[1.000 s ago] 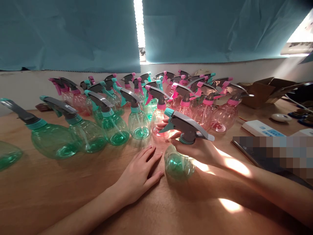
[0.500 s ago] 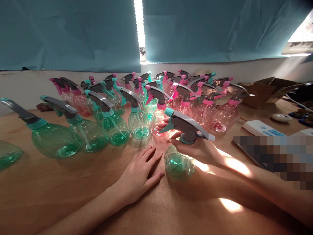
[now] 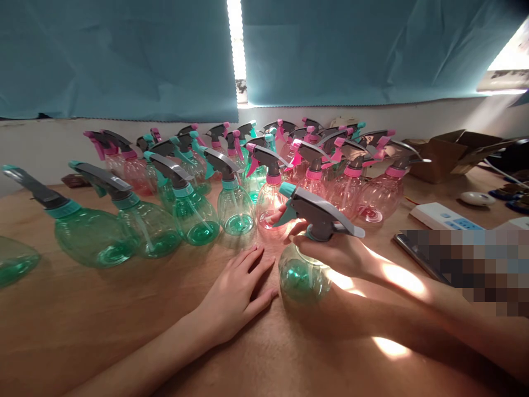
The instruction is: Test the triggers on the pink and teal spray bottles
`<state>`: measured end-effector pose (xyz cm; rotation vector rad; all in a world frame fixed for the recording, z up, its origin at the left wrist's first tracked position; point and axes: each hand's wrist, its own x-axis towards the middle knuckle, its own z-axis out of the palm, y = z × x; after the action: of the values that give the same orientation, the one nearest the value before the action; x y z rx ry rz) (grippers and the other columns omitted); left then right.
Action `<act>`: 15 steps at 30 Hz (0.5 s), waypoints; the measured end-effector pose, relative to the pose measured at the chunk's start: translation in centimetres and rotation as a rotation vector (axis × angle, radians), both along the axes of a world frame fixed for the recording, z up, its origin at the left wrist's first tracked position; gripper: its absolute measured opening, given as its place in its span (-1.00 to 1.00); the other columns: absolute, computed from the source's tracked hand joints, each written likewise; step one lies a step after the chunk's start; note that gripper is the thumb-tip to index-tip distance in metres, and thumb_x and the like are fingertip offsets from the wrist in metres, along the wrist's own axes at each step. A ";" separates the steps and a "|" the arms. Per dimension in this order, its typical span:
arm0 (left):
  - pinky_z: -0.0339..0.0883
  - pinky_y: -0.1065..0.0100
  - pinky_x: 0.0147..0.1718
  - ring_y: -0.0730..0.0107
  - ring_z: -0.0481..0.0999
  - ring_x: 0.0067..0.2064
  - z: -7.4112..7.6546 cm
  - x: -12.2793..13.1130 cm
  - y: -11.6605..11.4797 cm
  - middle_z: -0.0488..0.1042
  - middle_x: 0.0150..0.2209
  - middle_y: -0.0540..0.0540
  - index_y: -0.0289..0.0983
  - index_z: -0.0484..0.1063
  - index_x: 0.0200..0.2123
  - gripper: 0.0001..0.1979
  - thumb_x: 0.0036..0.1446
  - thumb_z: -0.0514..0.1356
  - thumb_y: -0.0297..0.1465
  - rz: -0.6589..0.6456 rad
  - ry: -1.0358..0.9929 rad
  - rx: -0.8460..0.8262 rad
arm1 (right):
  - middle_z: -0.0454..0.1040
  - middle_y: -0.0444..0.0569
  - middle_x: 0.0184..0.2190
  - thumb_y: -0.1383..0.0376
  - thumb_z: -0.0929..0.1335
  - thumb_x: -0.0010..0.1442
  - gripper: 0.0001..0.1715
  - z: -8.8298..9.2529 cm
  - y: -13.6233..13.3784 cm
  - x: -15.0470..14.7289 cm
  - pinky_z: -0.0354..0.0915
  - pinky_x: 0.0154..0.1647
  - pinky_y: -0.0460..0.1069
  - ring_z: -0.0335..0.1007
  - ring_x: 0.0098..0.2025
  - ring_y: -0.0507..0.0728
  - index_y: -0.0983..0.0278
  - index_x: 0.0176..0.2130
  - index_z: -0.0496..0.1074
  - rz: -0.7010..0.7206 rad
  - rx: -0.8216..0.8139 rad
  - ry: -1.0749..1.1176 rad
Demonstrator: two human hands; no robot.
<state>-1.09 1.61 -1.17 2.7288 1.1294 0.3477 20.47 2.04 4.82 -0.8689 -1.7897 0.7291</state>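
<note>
My right hand [image 3: 326, 248] is wrapped round the neck of a green spray bottle [image 3: 301, 278], just under its grey head with the teal nozzle and trigger. The bottle stands upright on the wooden table [image 3: 264, 358]. One finger reaches forward by the trigger; the collar is mostly hidden by the hand. My left hand [image 3: 237, 292] lies flat on the tabletop, fingers stretched out, just left of that bottle and holding nothing. Beyond it stands a green spray bottle [image 3: 236, 212], and beside that a pink spray bottle [image 3: 270, 204].
Several more green bottles [image 3: 196, 220] and pink bottles [image 3: 378, 196] stand in rows behind. To the right are a white power strip [image 3: 438, 216], a phone-like dark object [image 3: 417, 256], a white mouse [image 3: 477, 199] and an open cardboard box [image 3: 446, 160]. Blue curtains [image 3: 124, 60] hang behind.
Almost nothing differs. My right hand keeps its hold on the bottle's neck with barely any shift, and my left hand rests in the same spot.
</note>
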 end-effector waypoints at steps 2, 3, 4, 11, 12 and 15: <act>0.09 -0.05 0.20 -0.02 0.11 0.30 0.0 0.0 0.0 0.16 0.29 -0.22 -0.22 0.26 0.21 -0.50 0.31 0.04 -0.10 -0.001 0.008 -0.002 | 0.54 -0.07 -0.17 0.52 0.30 0.09 -0.43 0.1 0.0 -0.1 0.43 -0.31 -0.07 0.49 -0.31 0.02 0.18 0.07 0.37 0.024 -0.017 0.019; 0.09 -0.05 0.20 -0.01 0.10 0.30 -0.1 0.0 0.0 0.15 0.30 -0.22 -0.22 0.26 0.21 -0.50 0.31 0.04 -0.10 -0.001 0.012 -0.001 | 0.54 -0.07 -0.18 0.53 0.30 0.08 -0.46 0.2 -0.1 -0.1 0.44 -0.27 -0.06 0.49 -0.29 0.03 0.18 0.04 0.39 0.029 -0.024 0.026; 0.08 -0.05 0.21 -0.01 0.10 0.31 -0.1 0.0 0.0 0.15 0.30 -0.22 -0.21 0.25 0.21 -0.50 0.31 0.04 -0.11 -0.001 0.013 0.000 | 0.54 -0.08 -0.20 0.54 0.30 0.07 -0.48 0.2 -0.1 -0.1 0.44 -0.23 -0.05 0.49 -0.27 0.03 0.19 0.00 0.41 0.030 -0.029 0.033; 0.07 -0.04 0.21 0.01 0.09 0.31 -0.1 0.0 0.0 0.14 0.31 -0.21 -0.20 0.23 0.23 -0.50 0.31 0.05 -0.11 0.008 0.008 -0.007 | 0.55 -0.05 -0.21 0.54 0.32 0.04 -0.61 -0.3 -0.1 0.2 0.46 -0.13 0.02 0.51 -0.21 0.09 0.20 -0.15 0.45 0.019 -0.060 0.061; 0.07 -0.04 0.21 0.01 0.09 0.31 -0.1 0.0 0.0 0.13 0.31 -0.21 -0.20 0.22 0.23 -0.49 0.31 0.04 -0.11 0.007 0.008 -0.009 | 0.55 -0.04 -0.19 0.53 0.32 0.05 -0.60 -0.3 0.0 0.2 0.47 -0.16 0.01 0.52 -0.22 0.09 0.20 -0.12 0.45 0.022 -0.065 0.064; 0.05 -0.05 0.22 0.01 0.08 0.32 -0.2 0.0 -0.1 0.12 0.31 -0.22 -0.21 0.21 0.24 -0.48 0.31 0.03 -0.11 0.005 0.007 -0.009 | 0.54 -0.01 -0.09 0.53 0.30 0.06 -0.52 -0.3 0.0 0.2 0.48 -0.19 0.00 0.54 -0.21 0.10 0.20 -0.04 0.41 0.037 -0.067 0.070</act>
<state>-1.14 1.53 -1.33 2.7218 1.1368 0.3327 20.63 2.05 4.53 -0.8460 -1.7317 0.8384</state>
